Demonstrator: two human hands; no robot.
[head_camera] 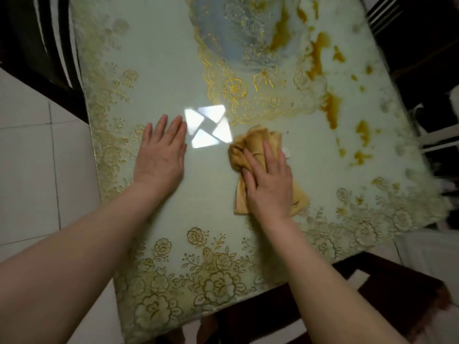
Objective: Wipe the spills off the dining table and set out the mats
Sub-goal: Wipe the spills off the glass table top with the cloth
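The dining table has a pale green top with gold floral borders. My right hand presses down on a crumpled tan cloth at the table's middle. Flat on the bare tabletop to the left rests my left hand, fingers together and holding nothing. Amber-brown spills run in streaks and drops along the right side of the table, from the far edge down to near the cloth. A gold-edged lace mat lies at the far middle, with some spill on its right part.
Dark wooden chairs stand at the top left, at the right and at the near right corner. White floor tiles lie to the left. A bright light reflection shines between my hands.
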